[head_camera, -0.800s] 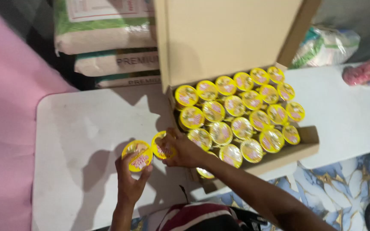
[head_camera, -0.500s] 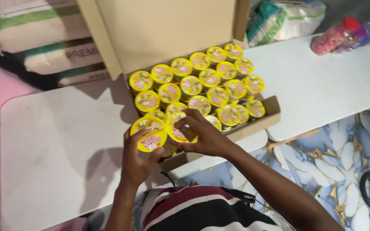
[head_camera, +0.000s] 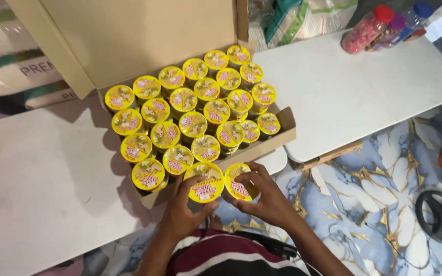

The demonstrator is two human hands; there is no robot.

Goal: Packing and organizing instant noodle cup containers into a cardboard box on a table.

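While both hands hover at the near edge of the cardboard box (head_camera: 277, 140), each is clamped on a yellow-lidded cup of its own: the left hand (head_camera: 182, 214) grips the left cup (head_camera: 204, 183) with fingers curled up around its side, and the right hand (head_camera: 267, 197) holds the right cup (head_camera: 237, 188), thumb over the lid's rim. The two cups sit just beside each other — nearly touching — in front of the box's low front wall, above the person's striped shirt (head_camera: 226, 258).

Inside the box the packed cups (head_camera: 195, 110) stand upright in slanting rows, lids up, filling it from the near left corner to the far right (the lids are yellow with pink and red print). Its big flap (head_camera: 139, 36) stands open behind them. The box rests across two white tables — the left table (head_camera: 42, 189) and the right table (head_camera: 354, 97) — bridging the gap between them. On the far corner of the right table lies a red-capped bottle (head_camera: 365, 31) beside plastic bags (head_camera: 308, 18), well apart from the hands. Stacked sacks (head_camera: 11, 66) lie beyond the left table, and a marbled blue floor (head_camera: 384, 204) shows below
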